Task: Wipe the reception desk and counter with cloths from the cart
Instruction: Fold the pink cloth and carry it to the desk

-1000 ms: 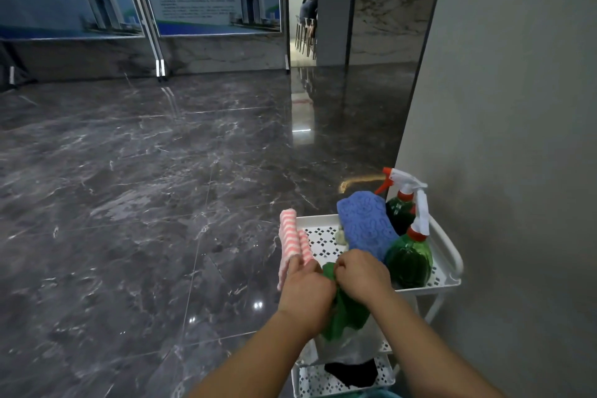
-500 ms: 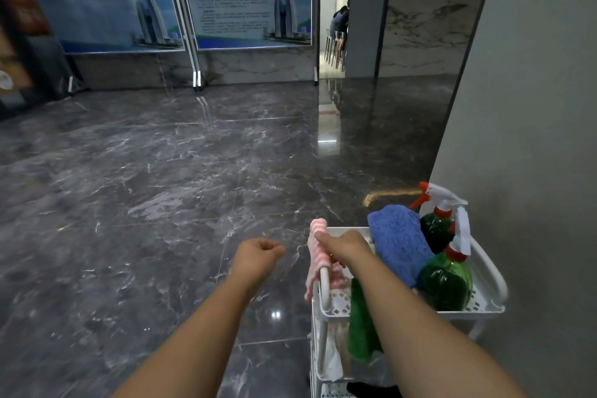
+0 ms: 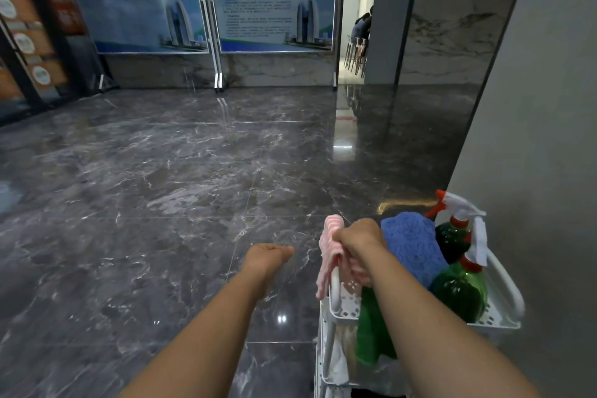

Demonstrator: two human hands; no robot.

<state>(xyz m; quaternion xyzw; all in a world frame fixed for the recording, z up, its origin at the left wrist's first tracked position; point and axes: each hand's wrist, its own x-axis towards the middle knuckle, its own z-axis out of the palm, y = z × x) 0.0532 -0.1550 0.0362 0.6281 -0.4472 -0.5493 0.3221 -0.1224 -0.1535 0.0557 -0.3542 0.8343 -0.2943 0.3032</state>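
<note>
Early stage, I'd say: right hand (image 3: 359, 236) grips pink-and-white striped cloth (image 3: 332, 231) hanging on white perforated plastic cart (image 3: 497, 324), left hand (image 3: 268, 256) loosely curled, empty; no desk visible, wiping all ahead.

Dim lobby, glare on floor (image 3: 281, 318)

Right display board (image 3: 273, 18): I see a heading line and blocks of small dark print left of a tower picture, all too blurred for me to read.
Left display board (image 3: 142, 18): a faint line along the top, which I can't read.
Wall panels (image 3: 22, 42): round badges and lettering, too smeared to read.
</note>
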